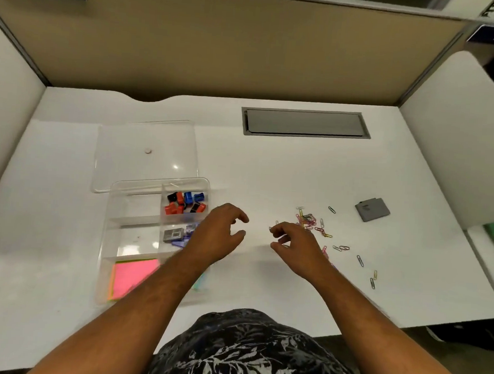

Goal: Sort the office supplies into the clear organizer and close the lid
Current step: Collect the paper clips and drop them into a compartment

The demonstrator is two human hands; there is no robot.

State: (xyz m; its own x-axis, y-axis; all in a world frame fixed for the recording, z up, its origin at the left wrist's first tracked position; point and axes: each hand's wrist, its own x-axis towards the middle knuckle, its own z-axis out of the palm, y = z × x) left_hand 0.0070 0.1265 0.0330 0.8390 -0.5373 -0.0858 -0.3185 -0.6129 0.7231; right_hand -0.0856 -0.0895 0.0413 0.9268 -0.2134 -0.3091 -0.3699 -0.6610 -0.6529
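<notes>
On the white counter [241, 163] I see the clear organizer [111, 265] at near left, its lid [147, 140] lying off behind it. My left hand [218, 232] hovers released beside it. My right hand [296, 243] pinches something small, near the scattered paper clips [310, 222]; a grey box [372, 209] lies far right.

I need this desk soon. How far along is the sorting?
Done: binder clips, staples and sticky notes sit in the organizer. In hand: the right hand seems to pinch something small, too tiny to tell; the left hand is open. Left: scattered paper clips, a gray box, and the lid, lying off behind the organizer.
</notes>
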